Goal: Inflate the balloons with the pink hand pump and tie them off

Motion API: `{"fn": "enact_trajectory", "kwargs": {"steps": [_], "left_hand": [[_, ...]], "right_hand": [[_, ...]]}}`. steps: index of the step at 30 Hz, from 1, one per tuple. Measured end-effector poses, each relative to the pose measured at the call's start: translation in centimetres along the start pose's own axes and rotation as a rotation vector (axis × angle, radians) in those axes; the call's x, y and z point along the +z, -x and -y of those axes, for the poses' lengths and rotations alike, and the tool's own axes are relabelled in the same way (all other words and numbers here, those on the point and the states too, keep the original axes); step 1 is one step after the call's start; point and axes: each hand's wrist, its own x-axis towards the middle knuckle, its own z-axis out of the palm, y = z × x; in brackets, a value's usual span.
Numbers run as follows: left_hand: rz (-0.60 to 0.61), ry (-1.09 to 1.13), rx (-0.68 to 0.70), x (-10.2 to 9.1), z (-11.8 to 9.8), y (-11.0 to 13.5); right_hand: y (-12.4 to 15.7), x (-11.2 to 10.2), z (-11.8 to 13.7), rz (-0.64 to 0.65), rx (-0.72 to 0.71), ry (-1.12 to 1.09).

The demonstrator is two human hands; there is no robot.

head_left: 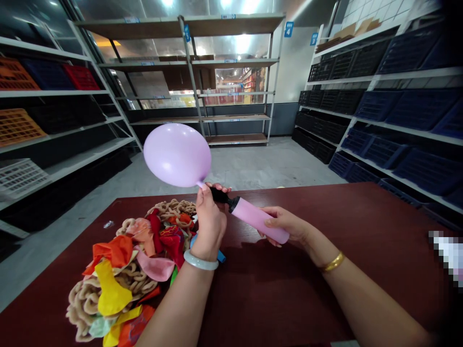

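Observation:
A half-inflated lilac balloon [177, 154] sits on the black nozzle of a pink hand pump [253, 219], raised above the dark red table [325, 270]. My left hand [210, 219] is closed around the balloon's neck where it meets the nozzle. A pale jade bangle circles that wrist. My right hand [289, 229] wraps the pump's pink barrel at its rear end, with a gold bracelet on the wrist. Both hands hover above the table.
A heap of uninflated balloons in red, orange, yellow and pink, mixed with beige knotted cord [130, 270], lies at the table's left. Metal shelving stands on the left, back and right, with orange, red and dark blue crates. A blurred patch sits at the right edge.

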Motion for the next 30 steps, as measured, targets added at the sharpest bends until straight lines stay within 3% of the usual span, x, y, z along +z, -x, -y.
{"fn": "enact_trajectory", "kwargs": {"steps": [8, 13, 16, 24, 27, 30], "left_hand": [[-0.192, -0.043, 0.165, -3.2, -4.5, -3.9], [-0.226, -0.051, 0.242, -4.7, -7.1, -5.6], [-0.193, -0.047, 0.217, -4.2, -6.4, -5.3], [-0.016, -0.036, 0.003, -0.7, -0.1, -0.8], [-0.018, -0.011, -0.007, -0.4, 0.2, -0.1], [-0.055, -0.008, 0.022, -0.9, -0.9, -1.0]], "right_hand": [[-0.2, -1.6, -0.3, 0.176, 0.111, -0.013], [0.5, -3.1, 0.2, 0.215, 0.164, 0.021], [0.7, -3.1, 0.4, 0.185, 0.155, 0.034], [0.0, -0.4, 0.0, 0.026, 0.027, -0.003], [-0.4, 0.0, -0.5, 0.050, 0.021, -0.020], [-0.7, -0.4, -0.9, 0.125, 0.027, -0.046]]}}
